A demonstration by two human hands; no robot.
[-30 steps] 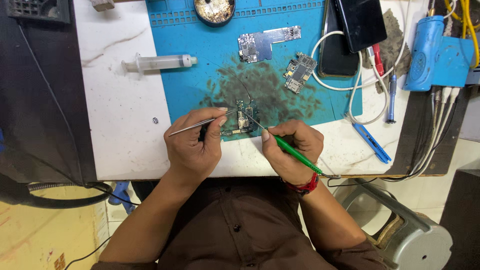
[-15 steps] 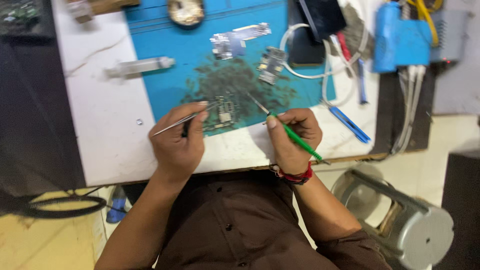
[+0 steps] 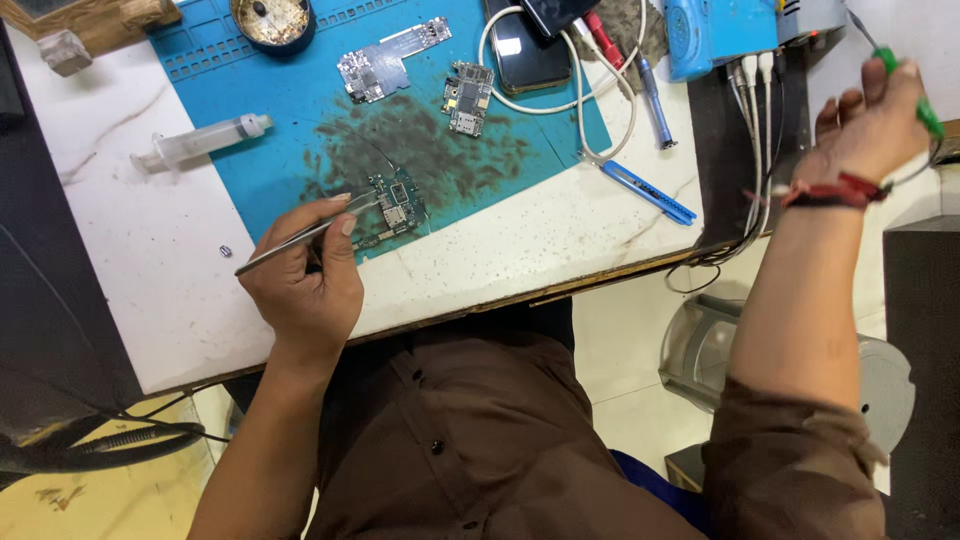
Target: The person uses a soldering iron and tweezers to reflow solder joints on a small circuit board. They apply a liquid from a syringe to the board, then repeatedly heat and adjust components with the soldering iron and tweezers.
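Left hand (image 3: 305, 280), lower left of centre, pinches metal tweezers (image 3: 300, 235) between thumb and fingers; the tips meet the small circuit board (image 3: 392, 205) lying on the dirty patch of the blue mat (image 3: 260, 95), centre frame. Right hand (image 3: 868, 125), far right upper edge and well away from the board, is curled shut round a green-handled tool (image 3: 915, 95). Two more boards (image 3: 385, 62) and a syringe (image 3: 200, 143) lie further up the mat. Judgement: keep tweezer pressure light and steady, heel of hand braced on the white table (image 3: 150, 260), so the board stays pinned without skidding.
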